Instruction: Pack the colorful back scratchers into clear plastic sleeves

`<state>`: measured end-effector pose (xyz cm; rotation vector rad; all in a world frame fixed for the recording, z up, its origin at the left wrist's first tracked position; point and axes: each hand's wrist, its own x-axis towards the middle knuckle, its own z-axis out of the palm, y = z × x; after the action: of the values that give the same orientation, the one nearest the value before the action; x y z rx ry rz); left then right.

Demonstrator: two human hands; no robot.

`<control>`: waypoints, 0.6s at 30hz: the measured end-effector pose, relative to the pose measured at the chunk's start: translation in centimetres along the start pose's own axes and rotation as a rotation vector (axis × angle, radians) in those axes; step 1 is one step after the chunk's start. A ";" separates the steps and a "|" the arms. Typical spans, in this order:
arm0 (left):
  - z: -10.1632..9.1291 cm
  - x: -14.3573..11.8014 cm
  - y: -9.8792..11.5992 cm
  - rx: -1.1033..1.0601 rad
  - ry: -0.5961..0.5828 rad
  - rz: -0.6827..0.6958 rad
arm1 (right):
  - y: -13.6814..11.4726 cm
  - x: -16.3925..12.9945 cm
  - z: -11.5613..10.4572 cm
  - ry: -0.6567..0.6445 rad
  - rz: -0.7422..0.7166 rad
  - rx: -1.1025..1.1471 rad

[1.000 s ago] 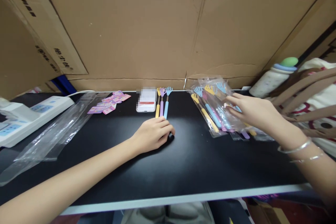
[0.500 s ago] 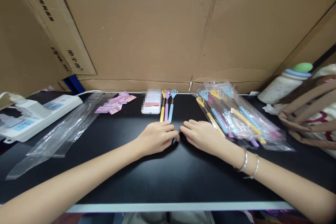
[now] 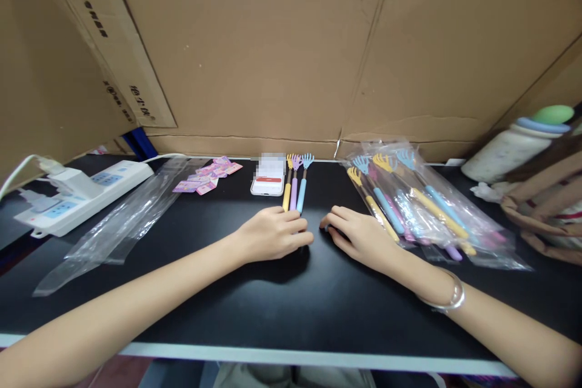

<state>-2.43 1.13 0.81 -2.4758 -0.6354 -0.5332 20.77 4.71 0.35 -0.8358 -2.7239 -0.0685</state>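
Note:
Three small back scratchers lie side by side near the middle of the table: a yellow one (image 3: 287,194), a purple one (image 3: 294,191) and a light blue one (image 3: 302,194). My left hand (image 3: 273,236) rests over their lower ends, fingers pointing right and slightly apart, palm down; the handle ends are hidden beneath it. To the right, my right hand (image 3: 357,233) lies on the table with bent, parted fingers and holds nothing visible. Just beyond it, several more back scratchers in yellow, blue and purple lie in clear plastic bags (image 3: 427,206).
Pink and purple cards (image 3: 200,182) lie at the back left, beside flat clear plastic sleeves (image 3: 122,224) and a white power strip (image 3: 104,188). A phone (image 3: 268,187) sits left of the scratchers. A bottle (image 3: 507,148) and brown bag straps (image 3: 536,200) are at right; cardboard (image 3: 254,60) stands behind.
The whole view has shifted a little, so the things on the table appear farther right. My hands are slightly farther apart, and the left fingers look straighter. The scratchers stay in place.

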 end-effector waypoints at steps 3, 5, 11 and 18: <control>-1.6 0.2 -1.5 0.074 -0.016 -0.031 | 0.1 0.0 0.0 -0.011 0.008 0.004; -2.8 0.1 -2.9 0.128 -0.021 -0.091 | 0.2 -0.1 0.1 -0.019 0.009 0.011; -5.9 -3.3 -7.2 0.308 -0.113 -0.294 | 0.4 -0.3 0.2 -0.005 -0.008 0.016; -8.7 -11.2 -9.8 0.354 -0.442 -0.766 | 0.3 -0.3 0.1 -0.002 -0.024 -0.014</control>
<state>-18.82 -0.17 5.96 -1.9539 -1.7160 -0.1008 21.12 4.78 0.14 -0.8075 -2.7385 -0.0925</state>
